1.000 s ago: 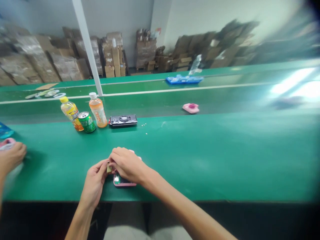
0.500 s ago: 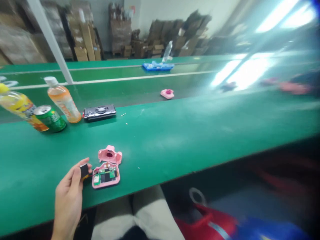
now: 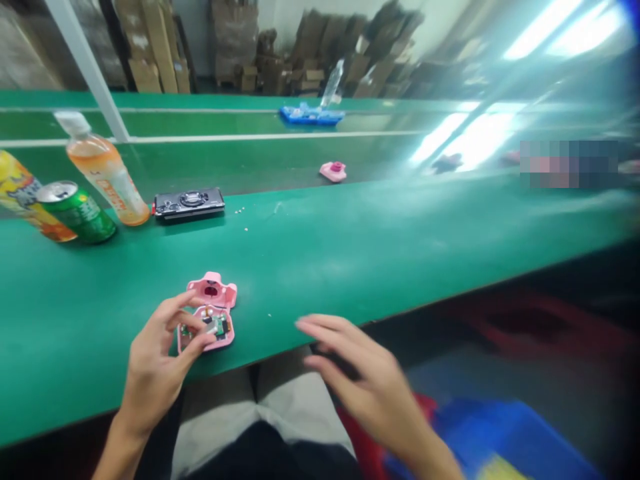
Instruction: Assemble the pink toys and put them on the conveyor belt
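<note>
My left hand [image 3: 159, 350] pinches a small wired battery [image 3: 212, 328] between thumb and fingers, over the open half of a pink toy camera case [image 3: 231, 335]. Inside that half sits a green circuit board [image 3: 221, 324], partly covered by my fingers. The other pink shell [image 3: 227, 295], with a round dark opening, lies just behind it, touching or very close. Off to the right, my right hand [image 3: 367, 373] hovers at the table's front edge, fingers apart and holding nothing.
On the green table [image 3: 320, 260] at left stand an orange drink bottle [image 3: 107, 170], a green can [image 3: 83, 210] and a yellow bottle [image 3: 25, 197]. Beside them lies a black device [image 3: 190, 203]. Farther back are a pink camera piece [image 3: 333, 171] and a blue tray [image 3: 313, 117].
My left hand has moved right, bringing the battery from beside the case to over the board. My right hand has come into view. The camera view has tilted down slightly.
</note>
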A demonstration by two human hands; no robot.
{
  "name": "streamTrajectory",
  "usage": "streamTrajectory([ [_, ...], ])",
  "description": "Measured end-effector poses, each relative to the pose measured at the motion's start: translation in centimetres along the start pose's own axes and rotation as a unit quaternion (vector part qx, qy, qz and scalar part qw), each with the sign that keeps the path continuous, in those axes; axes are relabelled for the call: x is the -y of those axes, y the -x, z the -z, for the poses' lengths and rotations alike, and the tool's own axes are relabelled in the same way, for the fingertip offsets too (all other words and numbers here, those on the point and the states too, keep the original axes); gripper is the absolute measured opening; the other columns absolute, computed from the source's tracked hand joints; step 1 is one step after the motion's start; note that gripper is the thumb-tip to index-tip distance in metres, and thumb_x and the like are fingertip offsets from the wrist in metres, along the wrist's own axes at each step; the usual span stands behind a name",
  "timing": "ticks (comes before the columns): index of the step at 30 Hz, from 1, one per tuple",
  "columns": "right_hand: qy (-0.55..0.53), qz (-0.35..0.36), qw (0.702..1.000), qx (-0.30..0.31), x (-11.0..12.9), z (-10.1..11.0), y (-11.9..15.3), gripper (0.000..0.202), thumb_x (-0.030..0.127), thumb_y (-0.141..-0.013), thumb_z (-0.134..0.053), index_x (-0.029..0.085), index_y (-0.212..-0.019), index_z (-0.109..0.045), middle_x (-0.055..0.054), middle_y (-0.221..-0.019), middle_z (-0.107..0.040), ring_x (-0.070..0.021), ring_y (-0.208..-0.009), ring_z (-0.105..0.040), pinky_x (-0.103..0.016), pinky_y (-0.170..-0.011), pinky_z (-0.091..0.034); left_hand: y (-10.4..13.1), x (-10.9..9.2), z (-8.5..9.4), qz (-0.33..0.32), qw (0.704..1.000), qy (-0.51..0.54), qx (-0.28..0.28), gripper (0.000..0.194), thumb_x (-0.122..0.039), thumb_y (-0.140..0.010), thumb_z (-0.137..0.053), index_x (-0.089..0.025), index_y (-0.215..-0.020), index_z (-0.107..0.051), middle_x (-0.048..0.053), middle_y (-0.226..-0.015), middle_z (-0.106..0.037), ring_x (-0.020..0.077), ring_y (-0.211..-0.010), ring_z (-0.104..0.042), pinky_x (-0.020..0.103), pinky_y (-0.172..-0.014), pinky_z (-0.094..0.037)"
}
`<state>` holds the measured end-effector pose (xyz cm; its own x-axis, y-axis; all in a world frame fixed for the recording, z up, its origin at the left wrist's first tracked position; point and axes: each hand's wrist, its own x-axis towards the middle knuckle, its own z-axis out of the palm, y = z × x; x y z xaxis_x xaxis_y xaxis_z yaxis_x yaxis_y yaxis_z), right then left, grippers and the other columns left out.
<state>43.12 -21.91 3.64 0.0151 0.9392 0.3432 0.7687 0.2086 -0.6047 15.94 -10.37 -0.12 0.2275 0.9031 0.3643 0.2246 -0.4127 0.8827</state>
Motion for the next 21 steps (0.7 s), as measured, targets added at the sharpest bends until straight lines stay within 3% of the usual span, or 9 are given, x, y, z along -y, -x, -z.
streamTrajectory([
  [3, -0.13, 0.119, 0.973, 0.147, 3.6, -3.8, -6.9, 0.017, 0.016, -0.1, -0.062, 0.023, -0.109, -0.074, -0.006, -0.113, -0.075, -0.0182, -0.107, -0.07, -0.029, -0.096, -0.054, 0.0, 0.5, 0.2, -0.054, 0.997, 0.012, 0.051, 0.05, -0.032, -0.094, -0.074, -0.028, -0.141, -0.056, 0.0, -0.095, -0.072, 0.0135, -0.079, -0.071, 0.029, -0.087, -0.058],
  [6, -0.186, 0.103, 0.944, 0.251, 5.3, -5.1, -10.6, 0.005, 0.015, -0.096, -0.068, 0.017, -0.097, -0.073, -0.003, -0.097, -0.078, -0.0155, -0.09, -0.071, -0.026, -0.086, -0.053, -0.2, 0.8, 0.2, -0.093, 0.993, 0.021, 0.063, 0.052, -0.027, -0.097, -0.07, -0.029, -0.145, -0.051, -0.001, -0.092, -0.07, 0.0163, -0.089, -0.072, 0.038, -0.104, -0.052],
  [9, -0.188, 0.077, 0.933, 0.296, 5.3, -4.9, -11.7, 0.01, 0.009, -0.092, -0.072, 0.017, -0.097, -0.072, -0.002, -0.1, -0.078, -0.0147, -0.088, -0.071, -0.024, -0.084, -0.051, -0.3, 0.9, 0.3, -0.137, 0.989, -0.025, 0.051, 0.051, -0.027, -0.097, -0.069, -0.03, -0.145, -0.052, 0.002, -0.103, -0.07, 0.0205, -0.112, -0.066, 0.039, -0.109, -0.049],
  [14, -0.216, 0.096, 0.946, 0.221, 4.2, -5.3, -10.6, 0.021, 0.007, -0.089, -0.075, 0.022, -0.103, -0.076, -0.002, -0.108, -0.078, -0.016, -0.101, -0.071, -0.028, -0.097, -0.051, 0.2, 0.3, 1.2, -0.148, 0.973, -0.161, 0.069, 0.058, -0.047, -0.094, -0.068, -0.024, -0.145, -0.052, 0.008, -0.122, -0.064, 0.0212, -0.112, -0.064, 0.032, -0.099, -0.054],
  [18, -0.24, 0.078, 0.958, 0.133, 3.4, -6.5, -8.6, 0.016, 0.012, -0.091, -0.075, 0.021, -0.104, -0.077, -0.002, -0.103, -0.078, -0.0157, -0.099, -0.071, -0.029, -0.095, -0.054, 1.2, 0.6, 1.5, -0.133, 0.962, -0.23, 0.058, 0.023, -0.021, -0.103, -0.057, -0.021, -0.124, -0.066, 0.005, -0.112, -0.064, 0.0163, -0.102, -0.063, 0.025, -0.091, -0.052],
  [21, -0.21, 0.084, 0.968, 0.106, 2.8, -7.0, -7.3, 0.015, 0.014, -0.093, -0.072, 0.021, -0.106, -0.077, -0.004, -0.103, -0.077, -0.0168, -0.099, -0.07, -0.029, -0.092, -0.056, 1.5, 0.8, 1.2, -0.139, 0.962, -0.232, 0.048, 0.013, -0.014, -0.102, -0.057, -0.017, -0.11, -0.068, 0.004, -0.105, -0.065, 0.0146, -0.096, -0.064, 0.023, -0.09, -0.051],
])
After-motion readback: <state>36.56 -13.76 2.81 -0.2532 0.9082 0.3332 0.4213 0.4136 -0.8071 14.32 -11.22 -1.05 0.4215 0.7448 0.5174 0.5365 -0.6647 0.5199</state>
